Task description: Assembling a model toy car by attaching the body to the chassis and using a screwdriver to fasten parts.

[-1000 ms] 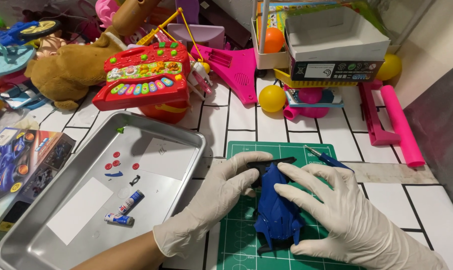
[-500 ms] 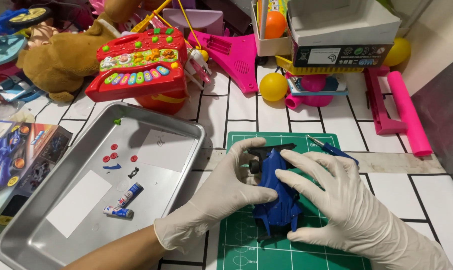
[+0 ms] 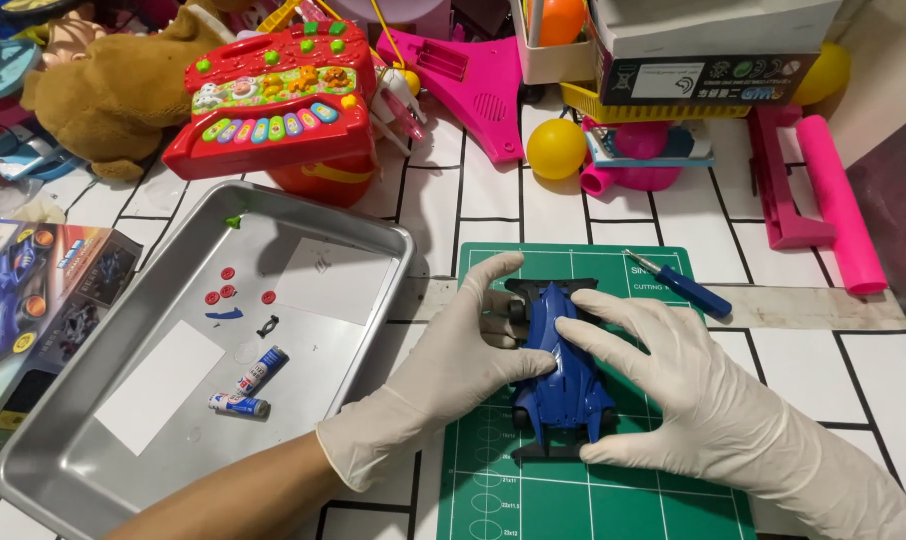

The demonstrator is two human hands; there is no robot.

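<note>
Bright, even indoor light, sharp focus.
Soft shadows beside the metal tray; mild glare on its floor.

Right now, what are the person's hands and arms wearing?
Both the left hand and right hand wear thin, off-white disposable gloves, slightly wrinkled, with no markings. The left cuff ends just past the wrist, leaving a bare forearm with no sleeve. The right glove runs to the frame's edge; no sleeve shows there.

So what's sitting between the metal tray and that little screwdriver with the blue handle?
In the head view, the gloved left hand and right hand hold a blue toy car on the green cutting mat, between tray and screwdriver.
</note>
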